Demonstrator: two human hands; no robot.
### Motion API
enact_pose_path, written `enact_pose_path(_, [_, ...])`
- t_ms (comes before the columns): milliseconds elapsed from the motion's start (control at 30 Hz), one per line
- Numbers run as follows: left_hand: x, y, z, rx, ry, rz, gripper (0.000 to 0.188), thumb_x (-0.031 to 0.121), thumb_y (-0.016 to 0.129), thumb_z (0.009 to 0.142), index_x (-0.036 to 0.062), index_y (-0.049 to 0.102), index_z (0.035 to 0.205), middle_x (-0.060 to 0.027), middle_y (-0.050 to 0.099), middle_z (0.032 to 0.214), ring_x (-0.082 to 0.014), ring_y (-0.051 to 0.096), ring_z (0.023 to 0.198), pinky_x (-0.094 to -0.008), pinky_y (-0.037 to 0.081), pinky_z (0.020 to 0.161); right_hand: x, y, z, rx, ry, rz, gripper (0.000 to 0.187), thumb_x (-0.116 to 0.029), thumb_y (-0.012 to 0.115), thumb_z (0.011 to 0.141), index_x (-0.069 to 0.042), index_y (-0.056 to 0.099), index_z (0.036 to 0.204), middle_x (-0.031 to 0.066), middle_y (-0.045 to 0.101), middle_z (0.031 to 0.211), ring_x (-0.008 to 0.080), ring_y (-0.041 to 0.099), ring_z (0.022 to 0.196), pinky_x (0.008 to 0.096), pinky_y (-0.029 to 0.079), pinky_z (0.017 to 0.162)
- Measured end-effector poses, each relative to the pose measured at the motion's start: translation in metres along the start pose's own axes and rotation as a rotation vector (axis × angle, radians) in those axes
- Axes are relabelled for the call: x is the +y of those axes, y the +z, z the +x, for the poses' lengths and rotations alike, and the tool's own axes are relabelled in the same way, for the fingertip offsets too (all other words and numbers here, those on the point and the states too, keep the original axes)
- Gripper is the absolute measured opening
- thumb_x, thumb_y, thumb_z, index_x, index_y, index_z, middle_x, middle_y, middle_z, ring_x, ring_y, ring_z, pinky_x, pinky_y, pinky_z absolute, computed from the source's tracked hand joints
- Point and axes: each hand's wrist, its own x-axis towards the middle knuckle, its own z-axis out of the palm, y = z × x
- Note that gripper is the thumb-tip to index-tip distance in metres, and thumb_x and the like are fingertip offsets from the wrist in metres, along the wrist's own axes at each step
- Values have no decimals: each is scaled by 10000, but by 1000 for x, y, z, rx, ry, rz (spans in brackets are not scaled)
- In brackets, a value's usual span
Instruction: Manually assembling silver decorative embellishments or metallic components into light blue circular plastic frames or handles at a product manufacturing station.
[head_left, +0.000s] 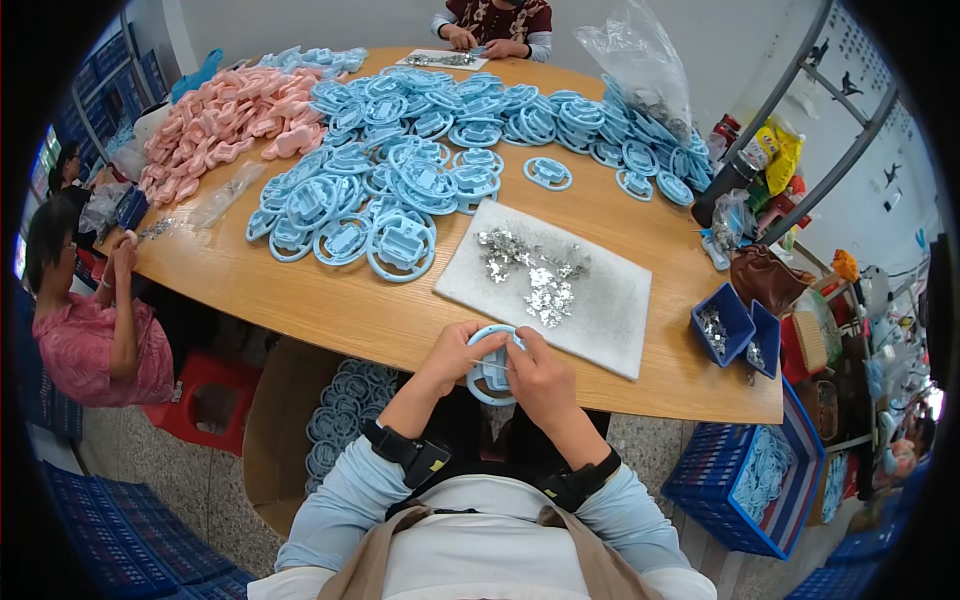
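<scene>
My left hand (457, 352) and my right hand (540, 377) both grip one light blue plastic ring part (488, 368), held just off the near edge of the wooden table (330, 310). Right behind my hands lies a white pad (600, 300) with a scatter of small silver metal clips (535, 270). A big heap of the same blue ring parts (420, 160) covers the middle of the table.
Pink parts (230, 115) pile at the far left. A clear bag (640, 65) stands at the far right. Blue bins (735, 325) with metal bits sit at the right edge. A cardboard box of blue parts (340, 410) and a blue crate (760, 480) flank my lap. Other people sit at left and far side.
</scene>
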Motion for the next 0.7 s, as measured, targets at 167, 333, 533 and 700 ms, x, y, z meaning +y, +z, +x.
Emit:
enact_pose_path(167, [-5, 1, 0, 13, 11, 34, 244, 208, 633, 845, -6, 613, 959, -37, 633, 793, -78, 598, 662, -206, 484, 557, 1, 2, 0, 56, -58, 12, 239, -54, 645, 679, -79, 624, 916, 62, 587, 1036, 216, 617, 620, 313, 477, 494])
enact_pose_path(333, [-6, 1, 0, 13, 32, 15, 230, 198, 632, 846, -1, 616, 959, -33, 635, 795, -74, 595, 666, -204, 482, 560, -4, -1, -3, 8, 12, 75, 235, -57, 645, 687, -68, 627, 922, 70, 586, 1030, 217, 611, 631, 315, 478, 510])
enact_pose_path(533, [-5, -2, 2, -17, 25, -47, 251, 209, 632, 847, -1, 612, 984, -40, 642, 822, -72, 603, 681, -207, 489, 571, 5, 2, -7, 47, 329, 469, 313, -121, 650, 719, -44, 621, 1020, 110, 584, 1025, 229, 607, 637, 315, 472, 558])
enact_pose_path(700, [2, -1, -3, -15, 0, -66, 290, 212, 651, 830, -28, 605, 983, -56, 638, 828, -81, 601, 705, -220, 498, 595, 11, -2, 1, -94, 587, 632, 355, -195, 666, 721, -33, 615, 1032, 125, 625, 858, 231, 613, 662, 310, 471, 611])
